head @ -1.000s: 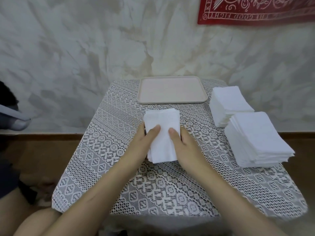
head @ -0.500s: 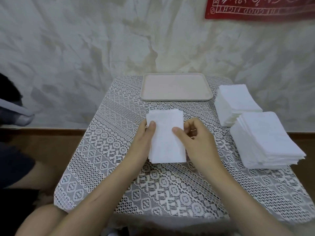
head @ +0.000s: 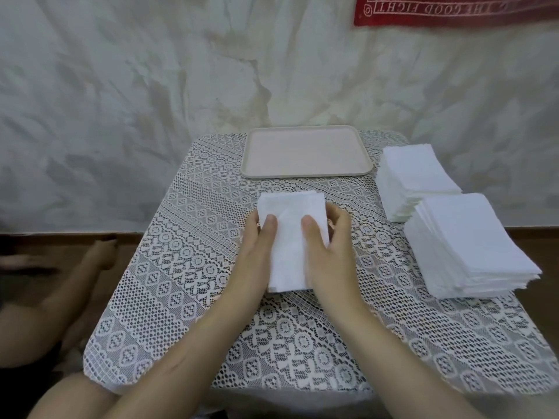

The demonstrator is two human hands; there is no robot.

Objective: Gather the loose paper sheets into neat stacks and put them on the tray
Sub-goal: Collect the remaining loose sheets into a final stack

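Left hand [head: 257, 249] grips the small stack [head: 290, 216] at its left edge, thumb on top. Right hand [head: 331, 252] grips the right edge, fingers [head: 338, 219] curled. The stack lies on the counter [head: 169, 297], short of the tray [head: 305, 152]. Far right: 2 piles, rear pile [head: 417, 173] just beside front pile [head: 472, 246].

red banner [head: 453, 10] cut at top/rt | paper stack [head: 290, 213] sides hid by left hand [head: 257, 249] + right hand [head: 329, 246] | bystander arm [head: 60, 282] blurred
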